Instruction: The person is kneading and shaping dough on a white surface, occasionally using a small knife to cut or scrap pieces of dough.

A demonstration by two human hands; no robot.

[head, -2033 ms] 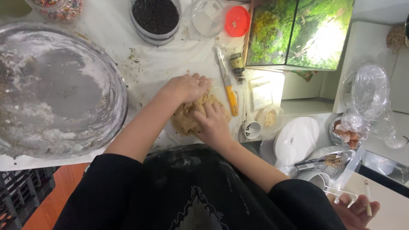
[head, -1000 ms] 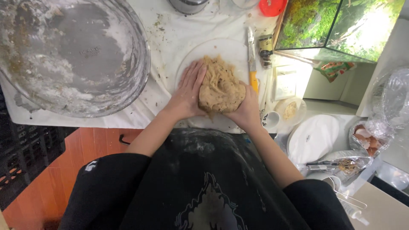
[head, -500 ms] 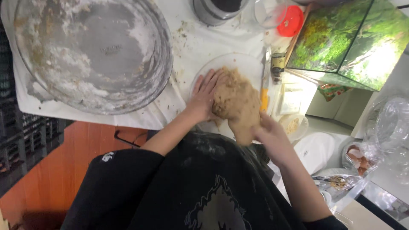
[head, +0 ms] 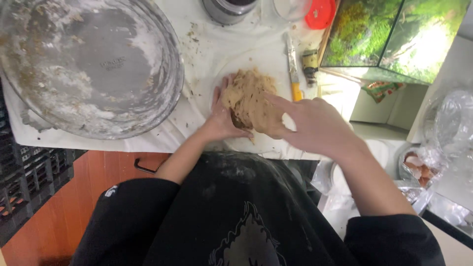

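Observation:
A lump of tan dough point(head: 249, 97) rests on a white, floured work surface point(head: 207, 54). My left hand point(head: 222, 118) lies flat against the dough's left side and cups under it. From the right, my right hand point(head: 310, 123) grips the near right part of the lump and lifts it, fingers spread over the dough. Both forearms are bare and I wear a black top dusted with flour.
A large floury metal bowl point(head: 84, 64) fills the left. A yellow-handled knife point(head: 293, 69) lies right of the dough. A dark jar point(head: 227, 9) and red lid point(head: 320, 12) stand at the back. A planted glass tank point(head: 394, 34) is at right, clear bags point(head: 443, 148) beyond.
The dough was pressed flat under both hands, then turned up on its edge. My right hand has come over its near side and lifted it; the view has shifted left.

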